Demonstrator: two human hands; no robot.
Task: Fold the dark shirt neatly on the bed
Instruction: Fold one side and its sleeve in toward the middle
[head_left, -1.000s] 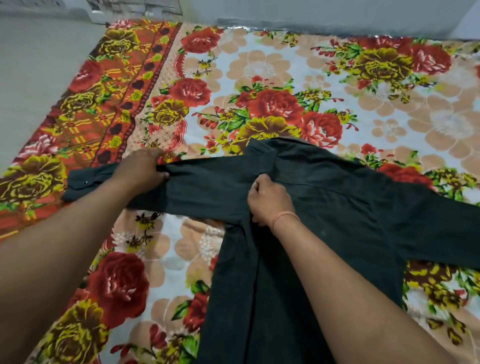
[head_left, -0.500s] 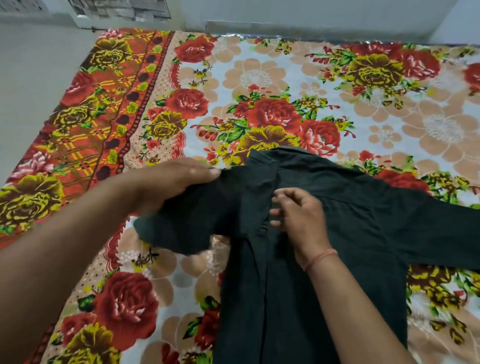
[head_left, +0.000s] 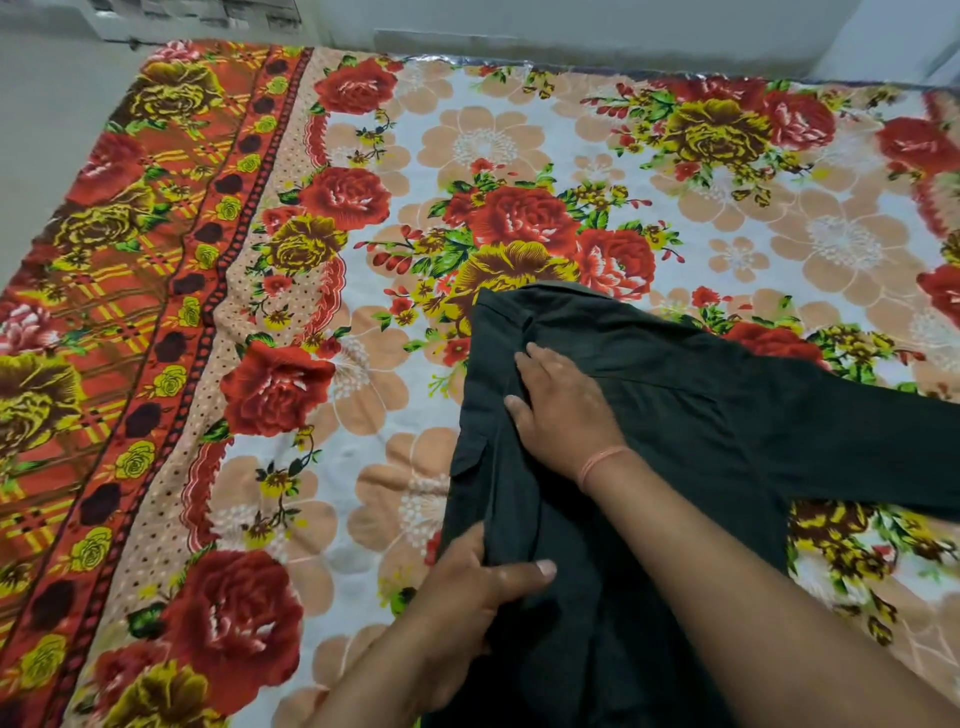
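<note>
- Here, the shirt (head_left: 675, 457) lies on the bed (head_left: 291, 467), right of the middle, collar at the far end, its left side turned in over the body and its other sleeve (head_left: 862, 447) spread out to the right.
- The left hand (head_left: 467, 597) pinches the folded left edge low down, thumb on top; if it tugs sideways, the fold line could go crooked or drag the cloth off square.
- The right hand (head_left: 561, 410) lies flat and unclenched near the collar, gripping nothing, only pressing; if it lifts too soon, the tucked sleeve may spring open.
- A cuff sticks out at the left edge, and could leave a lump if not smoothed.
- The right sleeve is unfolded; folding it unevenly would leave the bundle lopsided.
</note>
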